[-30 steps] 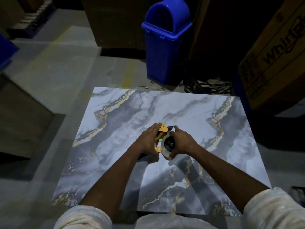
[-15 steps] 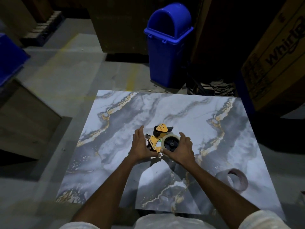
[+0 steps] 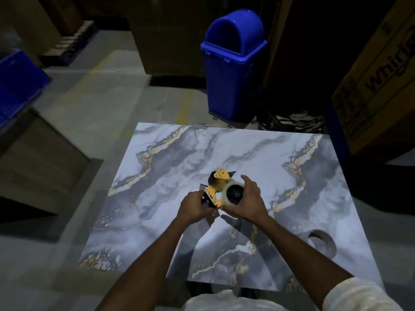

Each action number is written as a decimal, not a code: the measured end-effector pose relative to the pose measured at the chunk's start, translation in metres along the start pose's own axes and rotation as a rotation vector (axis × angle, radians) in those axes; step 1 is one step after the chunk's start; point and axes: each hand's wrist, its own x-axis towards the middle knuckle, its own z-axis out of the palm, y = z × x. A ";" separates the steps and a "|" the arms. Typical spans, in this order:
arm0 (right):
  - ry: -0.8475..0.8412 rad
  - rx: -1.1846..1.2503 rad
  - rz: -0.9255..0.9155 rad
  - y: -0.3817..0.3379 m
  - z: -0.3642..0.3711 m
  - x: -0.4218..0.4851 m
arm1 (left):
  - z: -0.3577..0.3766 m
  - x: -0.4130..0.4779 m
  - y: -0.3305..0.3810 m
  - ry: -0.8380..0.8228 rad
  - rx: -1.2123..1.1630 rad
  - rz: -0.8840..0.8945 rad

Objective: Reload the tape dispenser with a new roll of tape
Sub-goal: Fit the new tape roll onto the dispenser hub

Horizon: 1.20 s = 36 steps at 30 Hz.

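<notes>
near the middle of the marble-patterned table [image 3: 247, 153] a yellow and black tape dispenser [image 3: 221, 175] is held between both hands; whether it touches the tabletop cannot be told. the left hand [image 3: 194, 208] is at the dispenser's 7 o'clock side, its fingers curled tight round the dark lower end beside a yellow plate. the right hand [image 3: 250, 203] is at the 4 o'clock side, fingers and thumb wrapped part way round a pale roll of tape [image 3: 224, 197]. the roll is at the dispenser's 3 o'clock side, its dark centre facing the camera, and the index finger is lifted over the roll's top edge.

at about 4 o'clock from the dispenser, near the table's right edge and well apart from the hands, a thin brownish ring [image 3: 322, 245] stands tilted on its rim.

on the floor beyond the table's far edge, at 12 o'clock, stands a blue bin [image 3: 231, 81] with a domed lid. a printed cardboard box [image 3: 379, 86] is at 2 o'clock and a blue crate [image 3: 18, 86] at 10 o'clock.
</notes>
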 end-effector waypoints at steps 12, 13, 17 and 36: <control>0.042 0.064 -0.233 0.027 -0.017 -0.023 | -0.015 -0.001 0.020 0.063 0.184 0.097; 0.036 0.066 -0.244 0.027 -0.020 -0.024 | -0.018 0.000 0.023 0.055 0.185 0.100; 0.054 0.088 -0.297 0.028 -0.032 -0.027 | -0.024 0.002 0.032 0.077 0.190 0.115; 0.106 -0.138 -0.193 0.023 -0.012 -0.029 | 0.020 -0.018 0.022 0.107 0.085 0.068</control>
